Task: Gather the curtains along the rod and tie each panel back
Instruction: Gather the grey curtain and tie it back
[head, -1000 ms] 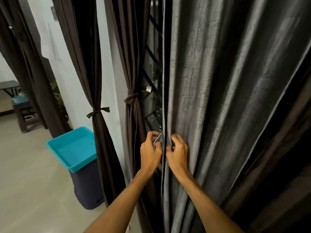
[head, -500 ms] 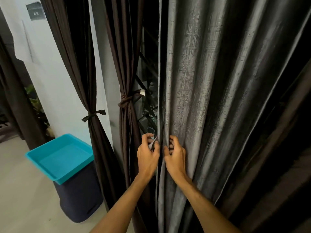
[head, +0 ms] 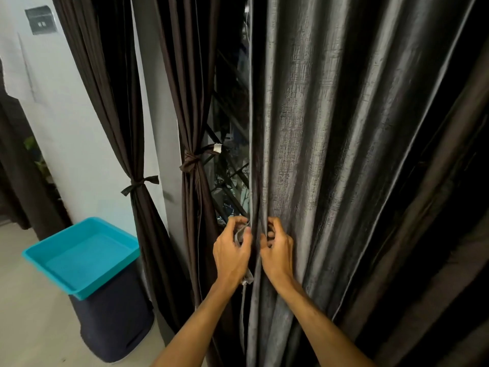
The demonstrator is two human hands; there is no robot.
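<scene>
- The left hand (head: 231,254) is at the edge of the grey curtain (head: 330,154). Its fingers are curled, and thumb and forefinger pinch a grey strip (head: 239,234) of cloth. The strip's frayed end hangs out just under the palm.
- The right hand (head: 277,250) is just beside it, on the curtain itself. Its fingers are curled into a fold near the hem and grip the cloth there.
- The curtain's hemmed edge runs straight down between the two hands, which do not touch.
- The grey curtain hangs loose in deep upright folds and fills the right half of the view, with nothing tied round it.
- Left of its edge, a narrow gap shows a dark window grille (head: 227,165) with some greenery behind the bars.
- Beyond the gap hangs a brown panel (head: 193,207), cinched at its middle by a brown tie (head: 189,162). A small white label (head: 217,147) sticks out on the tie's right.
- Farther left, a second panel (head: 144,213) hangs against the white wall (head: 79,141), drawn in by a dark bow (head: 139,184).
- Near its foot, a turquoise tray (head: 84,258) sits on top of a dark bin (head: 113,321), which stands on the pale floor (head: 26,313).
- High on the wall is a grey switch plate (head: 41,20).
</scene>
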